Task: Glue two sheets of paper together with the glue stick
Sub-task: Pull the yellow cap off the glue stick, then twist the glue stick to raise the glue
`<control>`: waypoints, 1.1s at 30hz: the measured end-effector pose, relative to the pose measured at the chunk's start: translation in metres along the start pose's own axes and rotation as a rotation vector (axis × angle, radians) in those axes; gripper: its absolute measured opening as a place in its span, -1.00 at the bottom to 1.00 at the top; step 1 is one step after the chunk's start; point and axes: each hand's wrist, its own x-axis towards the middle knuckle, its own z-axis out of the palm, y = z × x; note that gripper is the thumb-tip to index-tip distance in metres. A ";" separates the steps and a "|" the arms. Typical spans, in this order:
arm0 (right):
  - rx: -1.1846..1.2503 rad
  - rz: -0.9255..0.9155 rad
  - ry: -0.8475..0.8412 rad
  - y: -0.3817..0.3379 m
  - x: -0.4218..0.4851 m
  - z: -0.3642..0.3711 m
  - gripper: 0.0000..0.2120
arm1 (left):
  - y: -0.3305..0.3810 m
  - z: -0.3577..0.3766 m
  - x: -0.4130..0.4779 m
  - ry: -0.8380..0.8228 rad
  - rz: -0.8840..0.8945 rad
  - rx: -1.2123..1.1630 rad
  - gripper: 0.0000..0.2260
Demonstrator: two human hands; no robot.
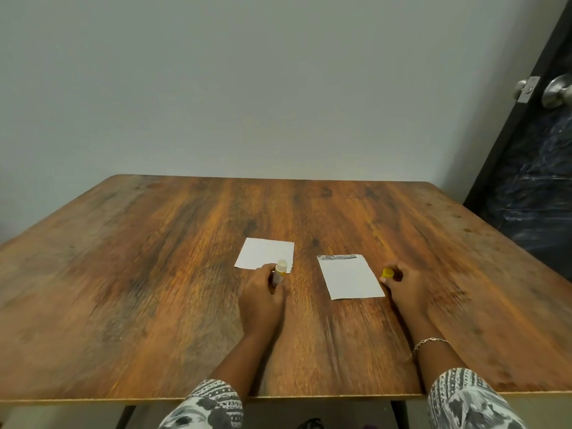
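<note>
While the left hand [263, 300] rests on the brown wooden surface [139, 274], its grip is curled round the glue stick [278, 272]. The glue stick points away from the person, and its pale top has no cap on it. The top sits over the near right corner of the left sheet of paper [263, 253]. I cannot tell if it touches the paper.

The right hand [404, 287] is on the surface too, and its grip pinches the little yellow cap [387, 273]. This hand is just beside the right edge of the right sheet of paper [351, 281], which has a grey strip along its far edge. The two sheets lie flat, near each other but apart, with wood showing between them.

A thin bracelet [430, 341] is on the right wrist. A dark door [532, 187] with a round silver knob [557, 91] stands at the far right.
</note>
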 end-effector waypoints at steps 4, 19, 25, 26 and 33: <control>-0.045 -0.031 0.018 -0.009 -0.008 -0.004 -0.56 | 0.000 -0.002 -0.001 0.009 0.013 -0.021 -0.75; 0.197 -0.252 -0.531 -0.094 -0.099 0.080 -0.63 | 0.001 -0.007 -0.003 0.011 0.104 -0.119 -0.84; 0.250 -0.296 -0.501 -0.092 -0.097 0.078 -0.69 | -0.001 -0.008 -0.003 -0.022 0.175 -0.136 -0.84; 0.267 -0.282 -0.507 -0.091 -0.096 0.078 -0.70 | -0.002 -0.008 -0.002 -0.027 0.187 -0.136 -0.85; 0.228 -0.294 -0.464 -0.091 -0.097 0.083 -0.69 | -0.001 -0.007 -0.004 -0.064 0.234 -0.097 -0.82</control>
